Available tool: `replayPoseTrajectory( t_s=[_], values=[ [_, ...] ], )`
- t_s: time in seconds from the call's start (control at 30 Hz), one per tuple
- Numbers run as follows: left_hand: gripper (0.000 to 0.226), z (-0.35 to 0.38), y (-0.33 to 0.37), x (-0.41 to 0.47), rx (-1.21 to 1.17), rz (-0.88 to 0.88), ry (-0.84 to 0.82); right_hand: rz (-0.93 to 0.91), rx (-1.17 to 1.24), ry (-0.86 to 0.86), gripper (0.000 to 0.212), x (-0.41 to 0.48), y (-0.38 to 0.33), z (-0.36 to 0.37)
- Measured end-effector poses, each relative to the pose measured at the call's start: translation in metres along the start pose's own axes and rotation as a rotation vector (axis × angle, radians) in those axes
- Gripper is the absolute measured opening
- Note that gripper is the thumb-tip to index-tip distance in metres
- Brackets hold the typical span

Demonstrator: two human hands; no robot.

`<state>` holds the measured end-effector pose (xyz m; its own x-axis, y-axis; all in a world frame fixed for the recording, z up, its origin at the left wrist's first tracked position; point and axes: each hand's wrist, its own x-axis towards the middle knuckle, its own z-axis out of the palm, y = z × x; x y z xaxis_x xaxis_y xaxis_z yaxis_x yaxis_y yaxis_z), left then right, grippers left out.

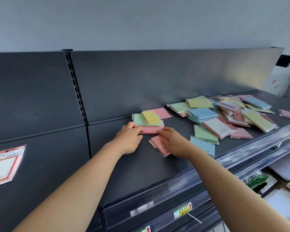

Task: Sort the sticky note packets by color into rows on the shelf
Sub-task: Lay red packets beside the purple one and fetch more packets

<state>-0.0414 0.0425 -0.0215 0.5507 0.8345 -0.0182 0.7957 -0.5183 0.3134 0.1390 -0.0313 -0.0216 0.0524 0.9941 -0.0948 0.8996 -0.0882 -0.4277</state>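
Roughly at the middle of the dark shelf (157, 168), both hands work on a small pile of sticky note packets. The left hand (129, 138) has its fingers bent, the tips against the left end of the bottom pink packet (151, 129); whether it pinches that packet or only touches it, I cannot tell. The right hand (174, 143) lies flat with its fingers stretched out, its palm resting on the front pink packet (158, 144) and its fingertips reaching the near edge of the bottom pink packet.

On top of the bottom pink packet lies a green packet (138, 120), and on that a yellow packet (151, 117), set askew. Just behind them, against the back panel, is a rear pink packet (162, 113).

To the right, a mixed heap of packets (224, 114) in blue, green, yellow and pink spreads over the shelf unsorted. A blue packet (203, 145) lies near the front lip beside the right wrist, and a lone pink packet (289, 114) sits apart at the far right.

On the neighbouring shelf to the left lies a larger bagged item (5, 164) with a red border. A yellow-green price label (182, 210) hangs on a lower rail.
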Motion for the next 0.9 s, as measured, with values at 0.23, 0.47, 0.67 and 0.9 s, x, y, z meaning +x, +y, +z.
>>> replayPoseTrajectory(
  t_s=[0.23, 0.47, 0.67, 0.9],
  values=[
    [0.037, -0.019, 0.001, 0.018, -0.411, -0.301, 0.261, 0.093, 0.141, 0.127, 0.038, 0.005, -0.002, -0.008],
    [0.060, -0.020, 0.006, 0.053, -0.531, -0.472, 0.158, 0.125, 0.281, 0.153, 0.043, 0.034, -0.013, -0.018],
    [0.054, -0.015, -0.007, 0.062, -0.866, -0.479, 0.236, 0.048, 0.412, 0.185, 0.039, 0.043, -0.016, -0.010],
    [0.040, -0.027, -0.006, 0.029, -1.274, -0.341, 0.252, 0.092, 0.651, 0.349, 0.047, 0.049, -0.034, -0.009]
  ],
)
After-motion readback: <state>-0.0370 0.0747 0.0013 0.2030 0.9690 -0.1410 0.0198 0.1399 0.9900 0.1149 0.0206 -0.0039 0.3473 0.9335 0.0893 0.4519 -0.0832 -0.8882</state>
